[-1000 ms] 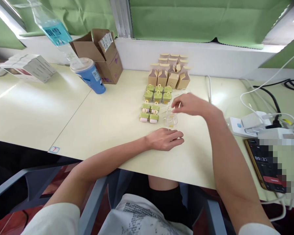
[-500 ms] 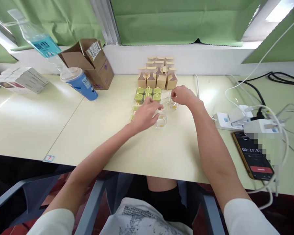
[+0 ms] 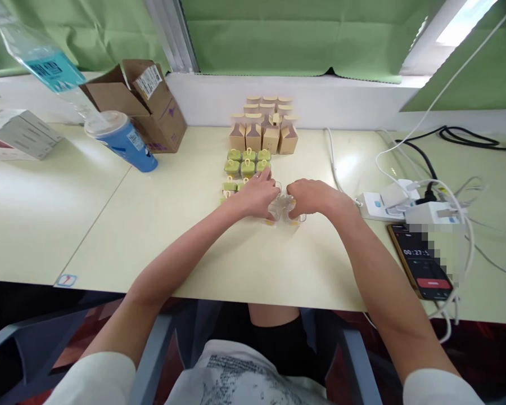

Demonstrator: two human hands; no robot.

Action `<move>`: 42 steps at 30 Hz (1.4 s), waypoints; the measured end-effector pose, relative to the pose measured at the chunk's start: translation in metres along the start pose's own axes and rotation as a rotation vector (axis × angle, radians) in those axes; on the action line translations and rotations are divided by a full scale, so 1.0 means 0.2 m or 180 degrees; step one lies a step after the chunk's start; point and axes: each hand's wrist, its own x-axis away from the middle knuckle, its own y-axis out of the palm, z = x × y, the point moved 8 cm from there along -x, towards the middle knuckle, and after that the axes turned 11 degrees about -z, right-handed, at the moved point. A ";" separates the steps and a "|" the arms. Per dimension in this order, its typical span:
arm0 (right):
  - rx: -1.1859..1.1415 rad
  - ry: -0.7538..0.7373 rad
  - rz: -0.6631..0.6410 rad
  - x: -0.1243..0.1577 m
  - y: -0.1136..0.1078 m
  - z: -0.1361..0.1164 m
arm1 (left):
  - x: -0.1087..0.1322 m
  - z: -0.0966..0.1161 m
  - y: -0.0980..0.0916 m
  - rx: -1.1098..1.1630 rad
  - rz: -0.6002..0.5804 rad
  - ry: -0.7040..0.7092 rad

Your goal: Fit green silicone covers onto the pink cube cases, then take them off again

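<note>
My left hand (image 3: 259, 194) lies around a small clear container (image 3: 270, 218) on the table, thumb and fingers on its sides. Just to the right, my right hand (image 3: 310, 197) grips another small clear container (image 3: 294, 218), and the two stand side by side, nearly touching. Both are partly hidden by my fingers. Beyond and left of my left hand stand rows of small clear containers with green lids (image 3: 248, 166) and pale loops on top. My left forearm hides some of the nearest ones.
Several small open cardboard boxes (image 3: 262, 138) stand in rows near the wall. On the left are a blue cup (image 3: 129, 143), a tilted bottle (image 3: 53, 67), a larger carton (image 3: 162, 121) and white boxes (image 3: 19, 135). A power strip (image 3: 375, 205), cables and a phone (image 3: 417, 259) lie right.
My right hand has come nearer to me and slightly left with its clear container, beside the one at my left hand. The left hand has shifted little; the whole view has moved slightly.
</note>
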 end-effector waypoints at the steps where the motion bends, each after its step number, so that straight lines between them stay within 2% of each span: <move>1: 0.0072 0.0002 0.0006 0.00 0.00 -0.02 | 0.00 0.01 0.00 -0.0009 0.0003 0.0038; 7: 0.0229 0.0028 0.0066 0.01 0.00 -0.05 | 0.03 0.00 0.01 -0.0072 -0.0059 0.0041; 17: 0.0273 0.0109 0.0122 0.01 0.01 0.02 | 0.07 -0.07 0.01 -0.0034 0.0030 -0.0086; 21: 0.0018 0.0116 0.0311 0.04 0.00 0.04 | 0.10 -0.08 -0.02 0.0324 0.0171 -0.0039; 25: -0.0046 -0.0050 0.0609 0.10 -0.03 0.02 | 0.13 -0.02 -0.06 0.0339 0.0170 0.0204; 29: 0.0080 -0.0156 0.0464 0.12 -0.03 -0.03 | 0.13 -0.01 -0.07 0.0181 0.0170 0.0130; 33: 0.0114 -0.0129 0.0434 0.11 -0.02 -0.05 | 0.12 -0.04 -0.05 0.0250 0.0337 0.0125; 38: -0.0181 -0.0261 0.0301 0.11 -0.01 0.03 | 0.14 -0.06 -0.06 0.0478 0.0430 0.0341; 42: -0.0530 -0.0387 0.0554 0.11 -0.06 0.13 | 0.16 -0.13 -0.12 0.0844 0.0528 0.0254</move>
